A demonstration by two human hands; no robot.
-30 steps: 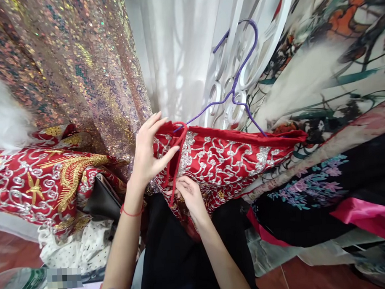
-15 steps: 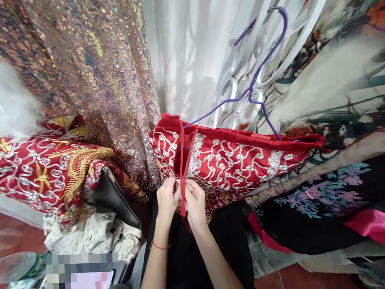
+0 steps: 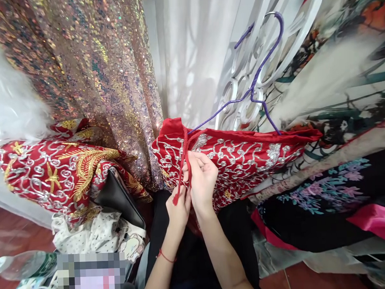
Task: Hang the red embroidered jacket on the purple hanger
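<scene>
A red garment with silver embroidery hangs on a purple wire hanger. A thin red strap loops over the hanger's left end and hangs down the front. My right hand pinches the strap against the fabric, fingers closed. Just below it, my left hand grips the strap's lower end, fingers closed. A red thread circles my left wrist.
Sequined fabric hangs at the left. White curtain and a white metal grille stand behind. Another red and gold embroidered garment, a black bag and a plastic bottle lie lower left. Floral fabrics hang at the right.
My left hand dropped from the top of the garment to the strap's lower end. My right hand rose up along the strap. The view shifted slightly.
</scene>
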